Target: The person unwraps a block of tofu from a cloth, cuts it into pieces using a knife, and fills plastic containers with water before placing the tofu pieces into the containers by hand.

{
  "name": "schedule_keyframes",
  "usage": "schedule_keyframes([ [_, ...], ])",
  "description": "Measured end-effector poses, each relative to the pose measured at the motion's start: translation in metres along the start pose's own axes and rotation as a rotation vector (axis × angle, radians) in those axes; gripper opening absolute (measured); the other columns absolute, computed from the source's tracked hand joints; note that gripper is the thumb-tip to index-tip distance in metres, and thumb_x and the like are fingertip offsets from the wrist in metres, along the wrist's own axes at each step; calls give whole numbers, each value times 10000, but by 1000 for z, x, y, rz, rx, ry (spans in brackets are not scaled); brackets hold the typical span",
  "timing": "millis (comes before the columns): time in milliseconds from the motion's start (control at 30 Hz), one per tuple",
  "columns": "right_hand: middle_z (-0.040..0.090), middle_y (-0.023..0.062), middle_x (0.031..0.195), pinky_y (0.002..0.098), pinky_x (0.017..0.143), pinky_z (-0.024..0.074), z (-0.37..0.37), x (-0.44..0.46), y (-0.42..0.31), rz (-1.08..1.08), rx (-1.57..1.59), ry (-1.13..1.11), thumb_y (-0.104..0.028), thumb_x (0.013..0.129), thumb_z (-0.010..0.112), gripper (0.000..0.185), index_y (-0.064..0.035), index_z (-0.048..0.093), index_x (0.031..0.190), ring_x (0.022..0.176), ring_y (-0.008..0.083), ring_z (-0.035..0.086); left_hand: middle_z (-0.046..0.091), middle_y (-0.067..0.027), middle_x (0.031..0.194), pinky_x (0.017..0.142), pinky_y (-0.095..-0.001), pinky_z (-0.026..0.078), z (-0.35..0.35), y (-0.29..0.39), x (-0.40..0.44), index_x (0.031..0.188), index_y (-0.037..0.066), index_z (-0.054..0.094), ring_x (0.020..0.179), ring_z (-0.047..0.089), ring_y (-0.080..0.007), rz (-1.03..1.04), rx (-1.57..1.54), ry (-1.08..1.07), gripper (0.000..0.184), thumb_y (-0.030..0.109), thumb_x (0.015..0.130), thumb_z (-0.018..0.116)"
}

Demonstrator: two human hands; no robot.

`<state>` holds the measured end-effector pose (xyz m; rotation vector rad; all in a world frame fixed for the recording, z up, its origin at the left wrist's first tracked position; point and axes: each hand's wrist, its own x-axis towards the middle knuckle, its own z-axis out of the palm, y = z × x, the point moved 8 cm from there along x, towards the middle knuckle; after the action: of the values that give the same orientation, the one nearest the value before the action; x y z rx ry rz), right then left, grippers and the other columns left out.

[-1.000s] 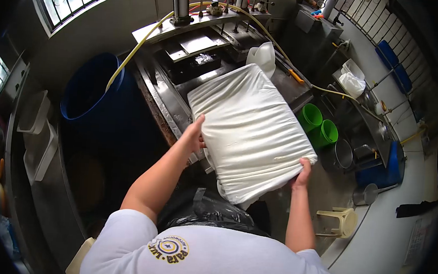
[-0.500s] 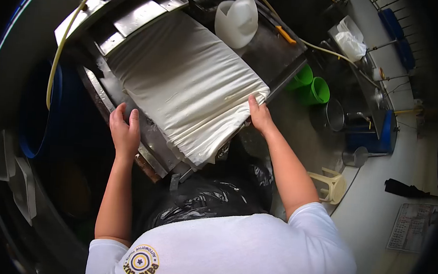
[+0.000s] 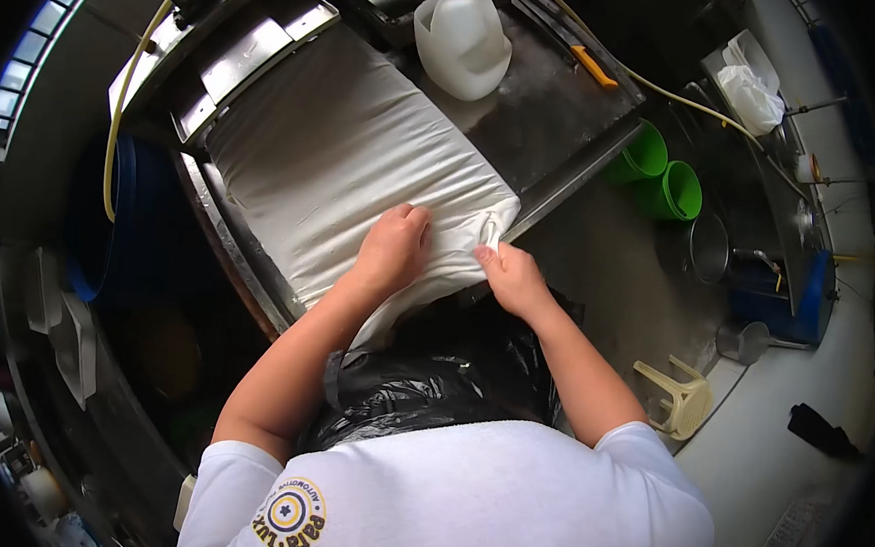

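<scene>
A wrinkled white cloth (image 3: 339,157) covers a broad flat slab on the metal table, its near edge hanging loosely toward me. My right hand (image 3: 514,278) grips the cloth at the near right corner, thumb on top, with the fabric bunched into folds there. Beside it to the left, my left hand (image 3: 396,246) is closed with curled fingers on the cloth near its front edge; its fingertips are partly hidden. What lies under the cloth cannot be seen.
A cut white plastic jug (image 3: 463,44) and a knife with an orange handle (image 3: 595,68) rest on the metal table (image 3: 557,120). Green buckets (image 3: 675,191) stand to the right, a blue barrel (image 3: 110,223) to the left. A cream stool (image 3: 685,399) is at lower right.
My left hand has moved right from beside the table's left edge onto the cloth, its fingers now closed. My right hand keeps hold of the corner, which is more bunched and folded inward.
</scene>
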<state>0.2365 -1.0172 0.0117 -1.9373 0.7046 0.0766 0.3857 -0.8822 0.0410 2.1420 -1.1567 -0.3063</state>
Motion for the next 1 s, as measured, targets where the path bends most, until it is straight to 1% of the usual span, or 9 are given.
schedule_keyframes([
  [100,618,89,718,374,664,485,8,-3,12,-29,174,-102,-374,1090,568,421,19,667,975,684,138,524,667,-230,921,831,-518,535,19,-18,3,946,12,668,919,651,-435,-3,99,-46,111,112,900,655],
  [200,725,35,911,317,704,519,9,1,27,1,399,-93,-295,1073,607,356,24,720,1186,765,105,629,679,-222,914,836,-516,554,6,-14,-5,905,6,665,929,673,-420,-83,103,-65,138,143,889,655],
  [233,733,44,869,327,688,534,-6,0,-2,-126,394,-2,-312,1062,625,364,32,730,1115,770,105,655,687,-210,924,837,-515,557,-3,-10,-7,906,30,678,945,678,-413,-84,36,-32,132,160,905,657],
  [300,690,120,680,387,631,535,-31,10,-6,-54,73,-49,-390,1024,667,442,30,715,898,657,193,672,684,-205,931,828,-519,552,-24,-5,-18,888,52,689,921,677,-420,-125,-6,-5,158,204,930,679],
  [333,684,199,697,440,643,535,-44,18,-9,-115,-193,-39,-386,992,694,448,28,695,820,663,312,700,672,-208,921,814,-521,548,-46,3,-31,902,49,680,900,670,-434,-133,-10,92,195,236,959,680],
  [467,693,273,772,515,710,543,-77,22,-83,-365,-575,98,-347,908,765,400,32,703,794,745,458,693,674,-209,966,844,-512,544,-96,-16,-108,988,30,690,946,665,-434,-311,55,190,257,279,1024,635],
  [600,715,217,766,485,673,540,-68,45,-146,-492,-447,93,-269,923,774,295,9,708,848,725,394,714,711,-187,1027,872,-484,558,-121,-50,-233,1051,54,729,994,688,-394,-586,131,349,263,297,1012,636],
  [733,709,213,784,519,684,532,2,58,-193,-757,-428,-9,-310,921,769,316,-12,691,847,757,432,692,728,-194,997,874,-480,566,-121,-59,-372,1017,53,751,984,693,-394,-878,196,531,274,303,989,644],
  [1000,756,156,821,429,747,599,207,-29,-265,-965,-544,-558,-363,940,768,305,-60,761,975,787,352,748,744,-205,989,891,-506,576,-78,-52,-571,973,73,780,973,710,-412,-1313,110,750,307,342,973,632],
])
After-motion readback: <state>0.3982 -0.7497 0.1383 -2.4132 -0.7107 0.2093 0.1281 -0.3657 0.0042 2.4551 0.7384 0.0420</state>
